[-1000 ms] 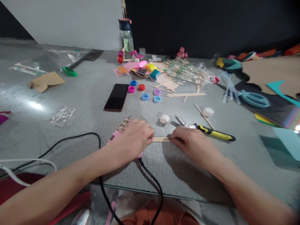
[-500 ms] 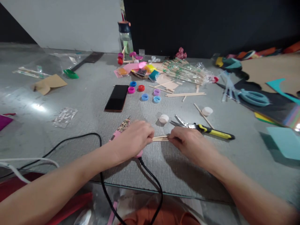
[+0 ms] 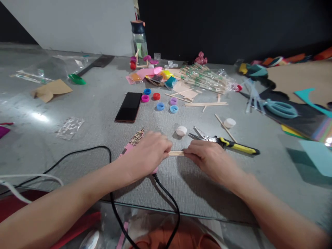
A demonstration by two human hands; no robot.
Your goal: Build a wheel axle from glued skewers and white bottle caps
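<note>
Between my hands a few thin wooden sticks [image 3: 176, 153] lie side by side just above the table. My left hand [image 3: 153, 149] is closed on their left end, and my right hand [image 3: 204, 152] pinches their right end. Under my left hand and forearm is a pink hot glue gun [image 3: 127, 149], partly hidden, with a black cord. Beyond my right hand are the open-bladed scissors [image 3: 215, 139] with yellow and black handles. A white bottle cap [image 3: 181, 131] sits just past the sticks.
A phone [image 3: 129, 107] lies left of several coloured bottle caps [image 3: 160, 106]. More sticks [image 3: 205, 104] and bagged sticks [image 3: 204, 79] are farther back. Another white cap [image 3: 229, 123] touches a loose stick. The black cord [image 3: 166, 192] crosses the table's front edge.
The sticks, slightly spread at one end before, now lie evenly together. My right hand has shifted slightly left, closer to my left hand.
</note>
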